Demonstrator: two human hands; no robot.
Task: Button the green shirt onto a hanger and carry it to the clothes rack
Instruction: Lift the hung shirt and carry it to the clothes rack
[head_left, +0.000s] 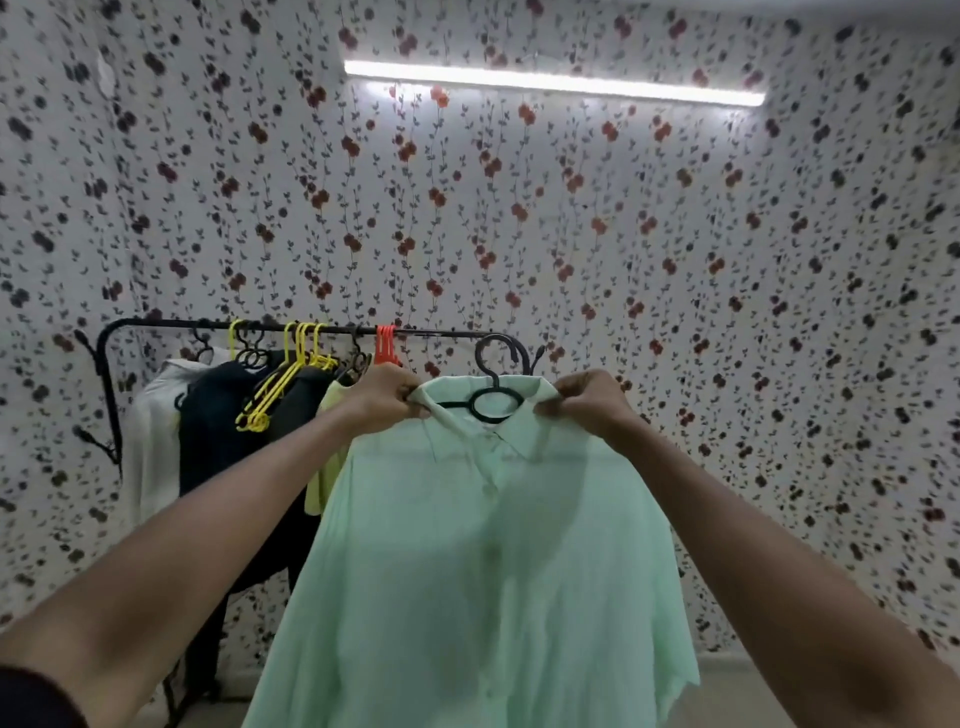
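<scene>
the green shirt (483, 545) is judged light, soft and limp, so it is best held at the collar or by the hanger (491, 397) inside it, whose hook can carry the weight. it is held up between both hands, in front of the right end of the clothes rack (322, 328). the collar's left side is pinched by the left hand (384, 397), its right side by the right hand (587, 402)
</scene>
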